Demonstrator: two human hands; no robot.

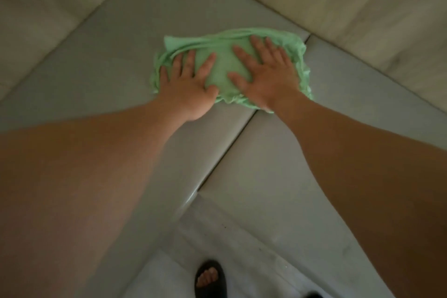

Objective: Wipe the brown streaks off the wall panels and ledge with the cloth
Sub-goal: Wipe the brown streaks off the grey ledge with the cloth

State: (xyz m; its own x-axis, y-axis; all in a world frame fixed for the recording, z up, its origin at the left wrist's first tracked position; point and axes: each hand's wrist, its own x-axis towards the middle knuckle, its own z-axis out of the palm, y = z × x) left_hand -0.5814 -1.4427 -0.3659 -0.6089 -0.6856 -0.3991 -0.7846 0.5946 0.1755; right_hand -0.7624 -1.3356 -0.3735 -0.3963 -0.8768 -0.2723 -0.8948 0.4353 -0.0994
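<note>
Two hands press a light-green cloth [225, 67] flat against a pale grey wall panel [108, 63]. The left hand [187, 92] lies palm down on the left half of the cloth, fingers [189, 61] straight and spread, thumb angled toward the cloth's centre. The right hand [268, 79] lies palm down on the right half, its fingers [256, 47] straight and spread in the same way. The hands sit just beside each other, with green fabric showing between them. The cloth is crumpled and its edges ruffle out around both hands. Its right edge overlaps the dark seam [229, 147] that separates this panel from the adjoining panel [266, 176]. Both forearms are bare. Below the panels, one foot in a black open-toed sandal [210, 278] stands on a pale floor [164, 280]. The view is soft, so whether brown streaks lie on the panels cannot be told
</note>
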